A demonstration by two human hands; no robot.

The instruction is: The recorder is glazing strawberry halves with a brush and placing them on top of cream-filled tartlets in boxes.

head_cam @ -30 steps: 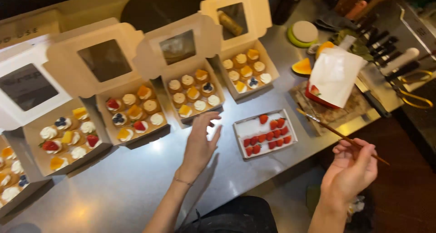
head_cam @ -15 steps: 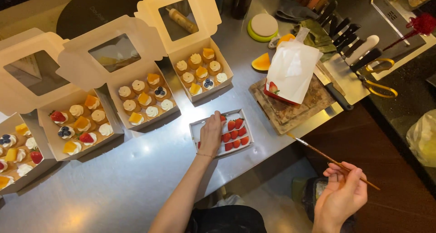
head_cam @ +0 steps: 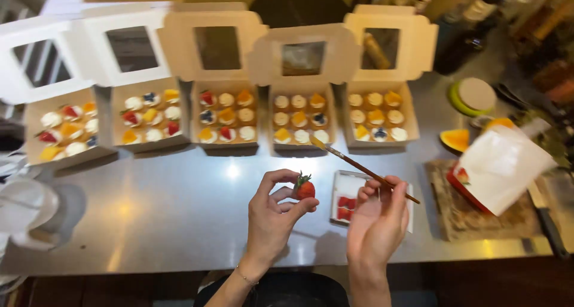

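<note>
Pinching a strawberry [head_cam: 304, 189] between thumb and fingertips, the left hand [head_cam: 272, 217] lifts it above the steel counter [head_cam: 179, 211], just left of a small white tray [head_cam: 347, 196] of cut berries. The right hand [head_cam: 378, 214] grips a thin brush [head_cam: 362, 165] whose tip points toward the row of open pastry boxes [head_cam: 299, 118] lining the counter's far side. Bare steel lies between the boxes and the near edge on the left; on the right, a cutting board [head_cam: 472, 217], a white paper bag [head_cam: 502, 166] and a knife [head_cam: 547, 220] crowd the corner.
</note>
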